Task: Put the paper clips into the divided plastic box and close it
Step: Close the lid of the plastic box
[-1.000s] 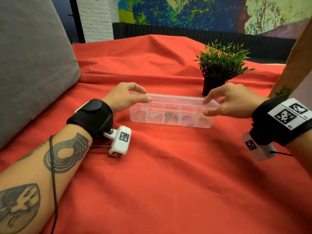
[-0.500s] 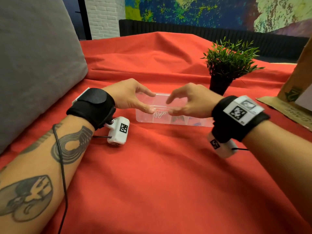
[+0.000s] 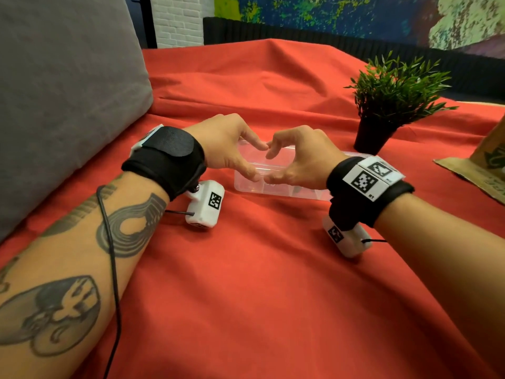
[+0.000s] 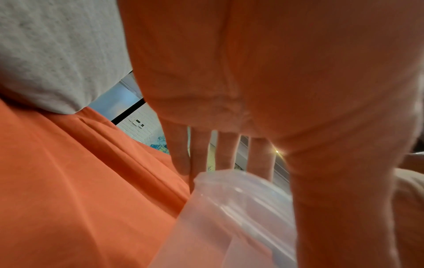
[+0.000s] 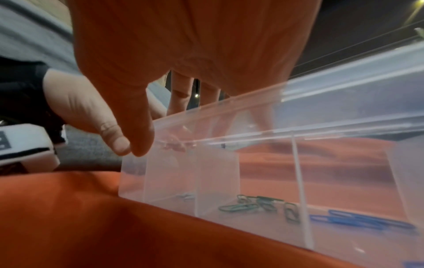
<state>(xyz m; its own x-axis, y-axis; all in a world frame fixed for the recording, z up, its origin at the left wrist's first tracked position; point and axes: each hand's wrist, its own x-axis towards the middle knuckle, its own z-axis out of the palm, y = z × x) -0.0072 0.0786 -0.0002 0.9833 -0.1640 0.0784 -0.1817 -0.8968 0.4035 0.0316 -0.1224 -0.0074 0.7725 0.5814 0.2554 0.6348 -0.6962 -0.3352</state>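
Closing the box [image 3: 281,188] is the step in hand, judging by the clips [image 5: 252,206] already lying sorted in its compartments. Sits low on the red cloth [image 3: 246,269], with both hands crowded at its left end. Left hand [image 3: 226,143] clamped on that end, thumb at the front wall and fingers over the far side; right hand [image 3: 303,162] pinching just beside it the same way, thumb tips nearly touching. Cannot tell whether the lid [image 5: 344,81] is fully seated (clear plastic on clear plastic hides the seam). Press straight down at the front rim rather than squeezing front to back – thin walls probably flex. Hold the base flat against the soft cloth so nothing tips and spills clips across dividers. Then work along toward the free right end – one corner alone likely leaves the rest unlatched.
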